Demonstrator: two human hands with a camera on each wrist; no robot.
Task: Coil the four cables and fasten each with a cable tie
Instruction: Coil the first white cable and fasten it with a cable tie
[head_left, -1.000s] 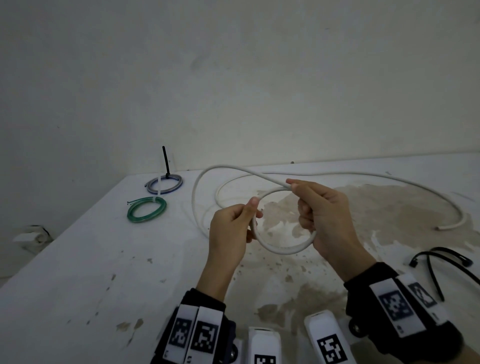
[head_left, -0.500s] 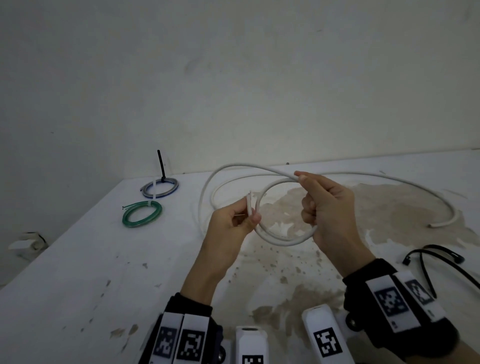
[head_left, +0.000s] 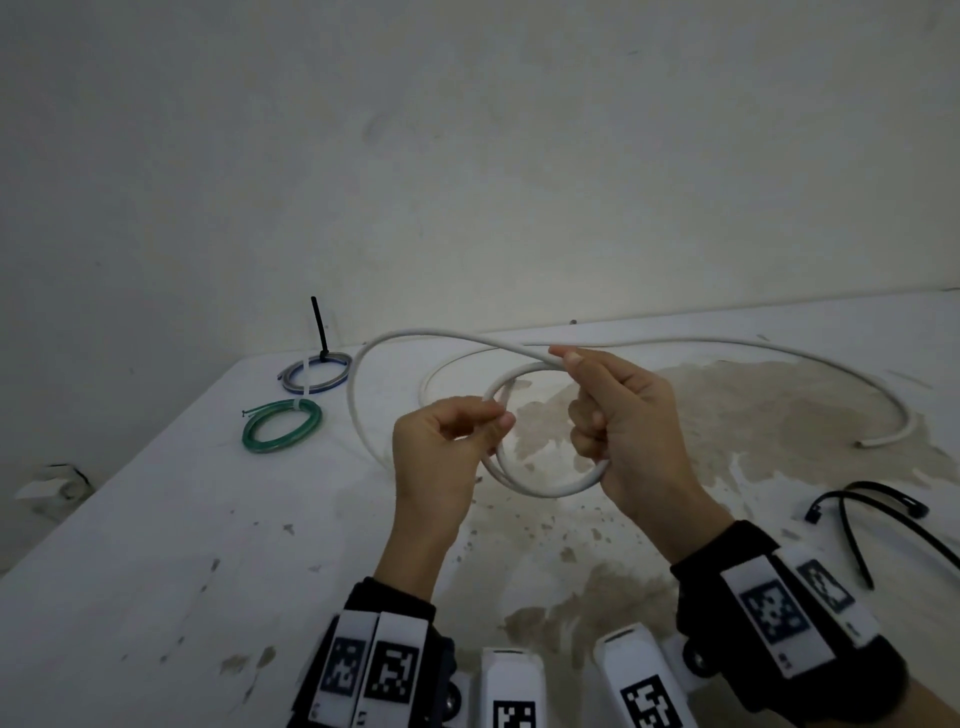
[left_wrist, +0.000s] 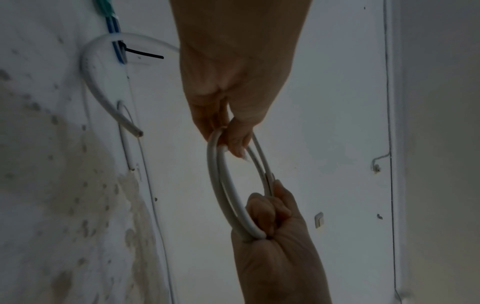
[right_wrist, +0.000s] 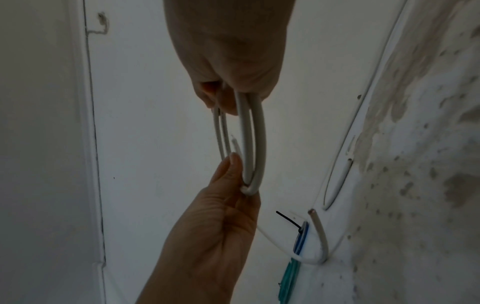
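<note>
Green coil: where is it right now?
In the head view, the green coil lies on the table at far left, just in front of the blue coil and left of the white cable held by both hands.

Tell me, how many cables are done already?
Two look done: the blue coil and the green coil lie tied on the table. The left hand and right hand are looping the white cable. Loose black ties wait. No fourth cable shows.

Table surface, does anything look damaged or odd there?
Yes. The white table has a big brownish patch with scattered flecks under and right of the hands, like worn paint or staining. Nothing spilled.
</note>
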